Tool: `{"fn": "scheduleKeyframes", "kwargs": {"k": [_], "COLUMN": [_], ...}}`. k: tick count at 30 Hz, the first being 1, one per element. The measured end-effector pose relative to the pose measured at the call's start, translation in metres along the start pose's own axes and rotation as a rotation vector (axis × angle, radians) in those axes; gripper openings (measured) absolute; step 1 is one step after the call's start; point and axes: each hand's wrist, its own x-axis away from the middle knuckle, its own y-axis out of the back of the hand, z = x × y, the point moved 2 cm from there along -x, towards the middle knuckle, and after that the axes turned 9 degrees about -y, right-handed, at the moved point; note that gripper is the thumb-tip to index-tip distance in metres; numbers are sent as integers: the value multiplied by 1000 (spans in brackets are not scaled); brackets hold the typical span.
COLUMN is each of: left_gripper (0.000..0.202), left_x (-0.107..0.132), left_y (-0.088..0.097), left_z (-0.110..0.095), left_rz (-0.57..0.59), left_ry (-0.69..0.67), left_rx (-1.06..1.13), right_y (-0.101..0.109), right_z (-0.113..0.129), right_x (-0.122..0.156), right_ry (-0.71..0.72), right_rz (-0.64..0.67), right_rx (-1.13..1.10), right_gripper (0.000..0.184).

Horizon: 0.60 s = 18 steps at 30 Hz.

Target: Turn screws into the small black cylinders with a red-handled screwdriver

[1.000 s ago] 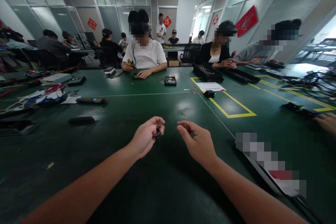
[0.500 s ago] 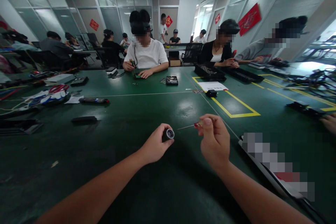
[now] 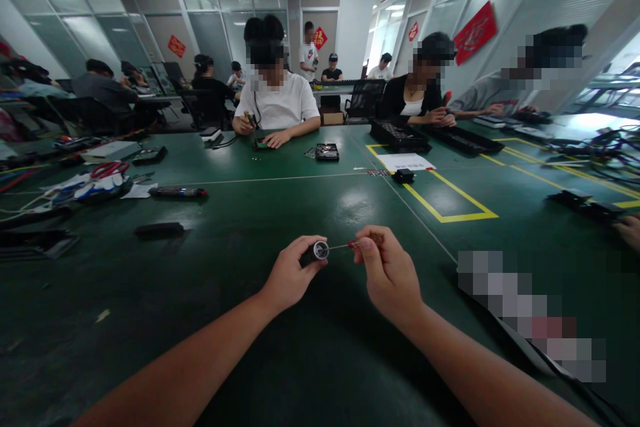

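Observation:
In the middle of the head view, my left hand (image 3: 293,270) is closed around a small dark cylinder with a silver rim (image 3: 321,250), its open end turned to the right and toward me. My right hand (image 3: 390,270) grips a screwdriver (image 3: 352,245) by its reddish, see-through handle. The thin metal shaft points left, and its tip reaches into the mouth of the cylinder. What the tip touches inside is too small to make out. Both hands are above the green table (image 3: 240,360).
On the left lie a dark pen-like tool (image 3: 179,193), a black elongated piece (image 3: 159,231) and gloves (image 3: 103,185). A small black block (image 3: 404,175) sits beside yellow tape. A pixelated sheet (image 3: 520,307) lies at right. Across the table, a person in white (image 3: 277,103) works on a small device.
My right hand has moved left with the screwdriver, bringing its tip from just outside the cylinder into its open end. My left hand has shifted slightly left, still holding the cylinder.

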Motion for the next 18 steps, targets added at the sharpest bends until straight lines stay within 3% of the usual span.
{"fn": "scheduleKeyframes", "kwargs": {"k": [6,12,18], "left_gripper": [34,34,33], "left_x": [-1,0,-2], "left_y": [0,-1,1], "left_z": [1,1,5], "left_rz": [-29,-37,-96], "left_ry": [-5,-8,46], "left_rx": [-3,-15,-32], "right_y": [1,1,0], "right_z": [-2,0,3], "right_x": [3,3,2], "right_ry": [-64,-57,12], "right_rz": [91,9,-11], "right_rx": [-84,-56,70], "right_gripper": [27,40,16]}}
